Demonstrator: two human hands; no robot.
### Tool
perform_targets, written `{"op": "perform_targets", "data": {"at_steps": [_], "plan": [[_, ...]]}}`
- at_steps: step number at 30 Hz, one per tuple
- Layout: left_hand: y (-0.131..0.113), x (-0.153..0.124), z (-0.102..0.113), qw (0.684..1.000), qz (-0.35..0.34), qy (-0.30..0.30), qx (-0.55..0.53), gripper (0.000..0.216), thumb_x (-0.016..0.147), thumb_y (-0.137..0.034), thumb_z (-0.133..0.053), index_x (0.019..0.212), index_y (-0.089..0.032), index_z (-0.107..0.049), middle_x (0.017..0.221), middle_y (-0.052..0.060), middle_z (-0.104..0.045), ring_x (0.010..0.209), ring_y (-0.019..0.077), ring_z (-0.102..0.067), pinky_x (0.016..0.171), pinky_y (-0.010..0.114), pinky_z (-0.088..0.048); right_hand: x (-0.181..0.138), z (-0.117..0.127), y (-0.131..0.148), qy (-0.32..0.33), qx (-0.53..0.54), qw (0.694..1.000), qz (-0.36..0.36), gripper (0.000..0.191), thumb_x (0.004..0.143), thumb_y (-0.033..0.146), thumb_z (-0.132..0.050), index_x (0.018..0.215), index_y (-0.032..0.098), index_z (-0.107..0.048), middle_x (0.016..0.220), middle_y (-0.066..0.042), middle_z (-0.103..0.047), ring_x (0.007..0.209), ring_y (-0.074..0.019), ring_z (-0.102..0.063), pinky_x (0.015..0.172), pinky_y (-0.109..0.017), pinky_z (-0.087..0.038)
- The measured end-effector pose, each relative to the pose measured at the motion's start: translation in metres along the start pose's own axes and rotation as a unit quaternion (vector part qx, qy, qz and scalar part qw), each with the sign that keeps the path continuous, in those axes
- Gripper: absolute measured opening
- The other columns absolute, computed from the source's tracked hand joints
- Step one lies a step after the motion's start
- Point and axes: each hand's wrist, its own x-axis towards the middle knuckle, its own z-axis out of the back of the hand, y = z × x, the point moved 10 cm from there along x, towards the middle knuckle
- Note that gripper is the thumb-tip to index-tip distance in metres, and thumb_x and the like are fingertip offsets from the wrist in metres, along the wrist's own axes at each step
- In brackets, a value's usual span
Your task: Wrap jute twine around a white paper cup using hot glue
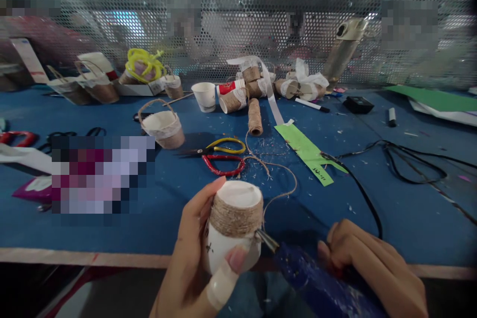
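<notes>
While clasping cup [223, 251] in left hand [190, 266] over table [410, 208] edge, grips gun [316, 283] in right hand [372, 263], nozzle against twine [236, 216]; seems roughly half done: covers upper band, leaves lower half bare.

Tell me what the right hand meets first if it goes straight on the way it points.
The twine-wrapped cup in the left hand; the right hand aims a glue gun whose nozzle sits at its side, seemingly touching.
</notes>
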Motion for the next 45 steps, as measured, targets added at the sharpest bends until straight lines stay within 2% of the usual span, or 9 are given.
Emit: {"op": "perform_targets", "data": {"at_steps": [5, 13, 15, 18, 27, 32, 36, 42, 45], "plan": [[0.005, 0.005, 0.002, 0.999, -0.002, 0.033, -0.023, 0.078, 0.093, -0.068, -0.084, 0.16, -0.047, -0.051, 0.148, 0.002, -0.074, 0.124, 0.0344, -0.078, 0.101, 0.044, -0.068, 0.0, 0.0, -0.004, 0.011, 0.013, 1.0, -0.007, 0.034, 0.103, 0.006, -0.059, 0.082, 0.027, -0.042, 0.075, 0.003, -0.044, 0.061, -0.0131, -0.045, 0.058, -0.031, -0.034], [-0.002, 0.001, -0.006, 1.0, -0.012, 0.007, -0.007, 0.079, 0.093, -0.072, -0.081, 0.16, -0.041, -0.051, 0.154, 0.004, -0.072, 0.138, 0.0337, -0.072, 0.114, 0.039, -0.058, 0.024, 0.009, 0.011, -0.048, 0.078, 0.996, 0.013, 0.023, 0.108, 0.015, -0.064, 0.088, 0.025, -0.057, 0.077, 0.001, -0.062, 0.063, -0.0145, -0.068, 0.058, -0.024, -0.055], [-0.004, 0.0, -0.008, 1.0, -0.014, 0.007, -0.011, 0.073, 0.097, -0.07, -0.079, 0.159, -0.042, -0.052, 0.157, 0.003, -0.071, 0.142, 0.0326, -0.07, 0.118, 0.038, -0.054, 0.032, -0.011, 0.021, 0.038, 0.126, 0.99, 0.046, 0.021, 0.101, 0.009, -0.069, 0.091, 0.026, -0.063, 0.092, -0.002, -0.078, 0.083, -0.0187, -0.082, 0.075, -0.025, -0.066], [-0.009, 0.001, -0.012, 0.999, -0.036, 0.022, -0.017, 0.063, 0.1, -0.066, -0.077, 0.155, -0.044, -0.056, 0.154, 0.0, -0.074, 0.141, 0.0312, -0.071, 0.119, 0.037, -0.054, 0.039, -0.016, 0.01, 0.011, 0.139, 0.99, -0.025, 0.016, 0.098, 0.012, -0.073, 0.097, 0.027, -0.067, 0.122, -0.008, -0.084, 0.12, -0.0275, -0.084, 0.097, -0.033, -0.07], [-0.009, 0.006, -0.011, 0.998, -0.049, 0.031, -0.034, 0.065, 0.1, -0.064, -0.078, 0.155, -0.038, -0.057, 0.155, 0.006, -0.072, 0.14, 0.0334, -0.071, 0.114, 0.038, -0.06, 0.036, -0.05, 0.001, 0.111, 0.162, 0.978, -0.069, 0.024, 0.095, 0.017, -0.072, 0.115, 0.031, -0.07, 0.103, 0.002, -0.087, 0.078, -0.0146, -0.085, 0.07, -0.015, -0.065], [-0.007, 0.007, -0.01, 0.998, -0.049, 0.028, -0.034, 0.062, 0.101, -0.063, -0.078, 0.155, -0.042, -0.056, 0.155, 0.002, -0.071, 0.14, 0.0309, -0.07, 0.116, 0.038, -0.057, 0.044, -0.033, 0.012, 0.003, 0.187, 0.982, 0.021, 0.012, 0.09, 0.019, -0.067, 0.092, 0.029, -0.061, 0.08, 0.007, -0.078, 0.046, -0.0079, -0.063, 0.043, -0.012, -0.048], [-0.002, 0.006, -0.01, 0.998, -0.046, 0.033, -0.023, 0.062, 0.103, -0.059, -0.077, 0.158, -0.044, -0.055, 0.16, 0.0, -0.069, 0.141, 0.0295, -0.069, 0.115, 0.036, -0.057, 0.039, -0.042, 0.007, 0.091, 0.207, 0.971, -0.078, 0.014, 0.096, 0.015, -0.072, 0.092, 0.027, -0.065, 0.086, 0.003, -0.079, 0.069, -0.0135, -0.076, 0.066, -0.019, -0.061], [-0.003, 0.005, -0.006, 0.997, -0.07, 0.016, 0.026, 0.059, 0.105, -0.057, -0.075, 0.159, -0.042, -0.058, 0.161, -0.002, -0.069, 0.145, 0.0288, -0.066, 0.111, 0.033, -0.057, 0.025, -0.019, -0.003, -0.011, 0.196, 0.969, -0.146, 0.018, 0.095, 0.024, -0.085, 0.09, 0.027, -0.068, 0.08, 0.004, -0.077, 0.065, -0.0139, -0.072, 0.062, -0.019, -0.058], [-0.001, 0.006, -0.005, 0.997, -0.068, 0.019, 0.02, 0.062, 0.102, -0.057, -0.079, 0.158, -0.038, -0.06, 0.161, 0.0, -0.069, 0.145, 0.0305, -0.065, 0.111, 0.034, -0.056, 0.026, -0.017, -0.012, -0.041, 0.207, 0.962, -0.176, 0.038, 0.094, 0.039, -0.09, 0.078, 0.026, -0.058, 0.079, 0.004, -0.078, 0.059, -0.0135, -0.066, 0.058, -0.022, -0.055]]}}
